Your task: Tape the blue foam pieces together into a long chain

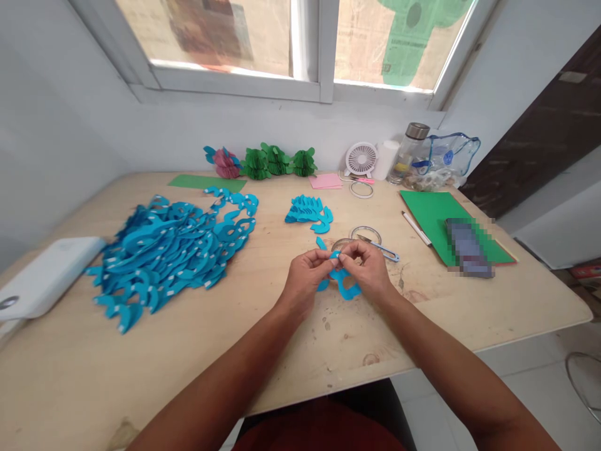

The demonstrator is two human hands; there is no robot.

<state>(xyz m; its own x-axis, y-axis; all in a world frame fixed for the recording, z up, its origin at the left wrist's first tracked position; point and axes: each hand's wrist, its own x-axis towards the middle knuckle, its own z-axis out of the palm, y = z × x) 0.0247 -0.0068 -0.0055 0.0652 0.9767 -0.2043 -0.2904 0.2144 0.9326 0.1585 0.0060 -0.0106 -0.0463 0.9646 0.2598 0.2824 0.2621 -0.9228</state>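
Observation:
Between my two hands, just above the table's front part, is a curved blue paper cutout [348, 289]. My left hand [307, 274] pinches its upper edge from the left. From the right, my right hand [369, 269] pinches the same edge, thumb and fingertips close to the left ones. More blue paper pokes out behind my left fingers. Just beyond my hands lie a roll of tape [379, 233] and a craft knife [390, 254]. A small stack of blue cutouts [307, 210] sits farther back. To the left is a big heap of blue cutouts [173, 247] with white patches.
A white power bank [49, 275] lies at the left. Paper figures [276, 161], a small fan [361, 159] and a bottle [409, 150] line the back. On the right are a white pen [417, 229], green sheets [432, 210] and a blurred phone-like object [469, 247].

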